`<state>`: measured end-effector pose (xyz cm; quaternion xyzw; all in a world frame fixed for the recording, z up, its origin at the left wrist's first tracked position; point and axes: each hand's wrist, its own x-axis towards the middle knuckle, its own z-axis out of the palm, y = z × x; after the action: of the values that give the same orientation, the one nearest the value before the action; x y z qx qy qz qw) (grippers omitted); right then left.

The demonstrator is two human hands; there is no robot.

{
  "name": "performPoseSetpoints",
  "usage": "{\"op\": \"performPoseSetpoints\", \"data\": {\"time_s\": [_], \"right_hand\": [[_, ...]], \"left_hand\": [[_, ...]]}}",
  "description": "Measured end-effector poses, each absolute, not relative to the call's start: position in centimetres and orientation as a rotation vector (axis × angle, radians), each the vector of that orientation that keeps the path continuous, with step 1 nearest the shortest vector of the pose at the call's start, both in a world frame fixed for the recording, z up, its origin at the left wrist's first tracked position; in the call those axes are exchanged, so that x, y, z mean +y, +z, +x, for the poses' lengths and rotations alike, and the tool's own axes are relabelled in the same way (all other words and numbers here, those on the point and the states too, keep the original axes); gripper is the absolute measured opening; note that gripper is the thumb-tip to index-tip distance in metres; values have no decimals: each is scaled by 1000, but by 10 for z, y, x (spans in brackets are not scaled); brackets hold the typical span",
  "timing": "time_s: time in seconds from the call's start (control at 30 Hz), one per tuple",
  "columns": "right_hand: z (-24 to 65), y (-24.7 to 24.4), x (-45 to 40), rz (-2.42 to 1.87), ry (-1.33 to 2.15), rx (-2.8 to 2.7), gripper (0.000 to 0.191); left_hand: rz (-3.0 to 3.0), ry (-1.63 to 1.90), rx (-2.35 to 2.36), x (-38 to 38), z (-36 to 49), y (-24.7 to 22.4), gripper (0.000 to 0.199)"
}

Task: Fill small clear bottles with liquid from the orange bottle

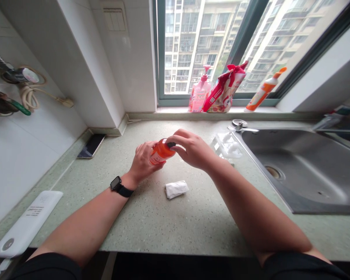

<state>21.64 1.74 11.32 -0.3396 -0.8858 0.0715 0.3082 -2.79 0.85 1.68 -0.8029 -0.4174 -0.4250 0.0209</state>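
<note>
Above the middle of the counter, an orange bottle (160,153) with a pale label is tilted to the right. My left hand (144,161) is wrapped round its body from the left. The fingers and thumb of my right hand (189,147) close on the black cap (171,144) at the bottle's right end. The cap appears to sit on the bottle's neck; my fingers hide part of it. Nearer to me, a folded white tissue (176,189) lies on the counter just below the bottle.
A clear plastic holder (226,146) stands right of my hands, beside the steel sink (309,167). A phone (91,146) and a white power bank (27,223) lie left. A pink pump bottle (198,95), a red pouch (226,89) and an orange squeeze bottle (262,93) line the sill.
</note>
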Motion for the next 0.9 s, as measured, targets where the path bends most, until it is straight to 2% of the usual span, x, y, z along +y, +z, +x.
{"op": "performPoseSetpoints", "data": {"time_s": [0.13, 0.23, 0.33, 0.37, 0.43, 0.47, 0.57, 0.67, 0.7, 0.77, 0.8, 0.9], "right_hand": [[218, 114, 16, -1001, 219, -2280, 34], [216, 113, 15, -1282, 163, -2253, 24], [214, 112, 14, -1239, 145, -2313, 14], [213, 112, 13, -1164, 148, -2319, 14], [213, 113, 12, -1100, 156, -2291, 31], [212, 114, 12, -1142, 162, -2276, 33], [212, 115, 12, -1379, 177, -2296, 24], [212, 116, 11, -1302, 161, -2358, 19], [212, 115, 10, -1233, 151, -2348, 23], [212, 115, 9, -1177, 145, -2294, 47], [212, 116, 8, -1213, 150, -2269, 50], [210, 118, 8, -1427, 167, -2260, 32]], "left_hand": [[-2392, -1279, -1325, 8, -29, 18, 66], [-2365, -1228, -1343, 8, -29, 19, 66], [-2357, -1208, -1358, 8, -29, 18, 66], [-2354, -1209, -1362, 8, -29, 18, 66], [-2352, -1215, -1362, 9, -29, 17, 65], [-2354, -1216, -1358, 9, -29, 17, 65], [-2359, -1208, -1342, 9, -29, 17, 65], [-2361, -1205, -1339, 9, -29, 17, 65], [-2361, -1210, -1341, 9, -29, 17, 65], [-2363, -1223, -1343, 9, -29, 18, 65], [-2366, -1229, -1342, 9, -29, 18, 65], [-2385, -1221, -1342, 8, -29, 18, 66]]}}
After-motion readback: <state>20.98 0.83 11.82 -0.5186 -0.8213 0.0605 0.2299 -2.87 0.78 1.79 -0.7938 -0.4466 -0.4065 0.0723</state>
